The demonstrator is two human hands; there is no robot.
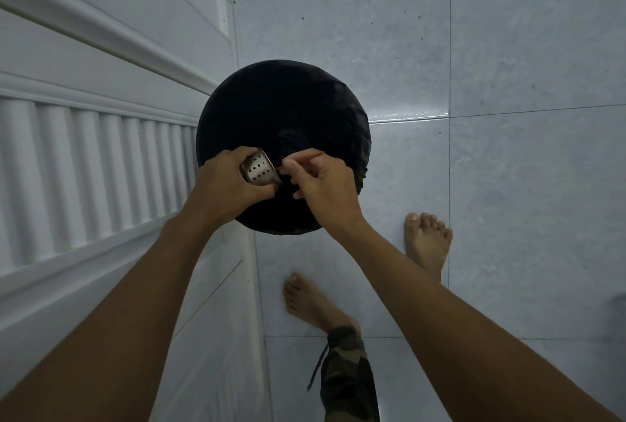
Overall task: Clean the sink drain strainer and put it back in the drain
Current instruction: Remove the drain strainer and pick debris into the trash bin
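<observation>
My left hand [226, 181] grips a steel sink strainer [259, 171], a small perforated cup tilted on its side with its holed wall facing up. My right hand [323, 184] pinches a thin red stick [305, 159] whose tip points into the strainer's mouth. Both hands hover over a round bin lined with a black bag [281, 110]. The inside of the strainer is hidden from me.
The bin stands on pale blue floor tiles [508, 184] against a white panelled door [84, 117] on the left. My bare feet [428, 242] and a camouflage trouser leg [349, 374] are below the bin. No sink is in view.
</observation>
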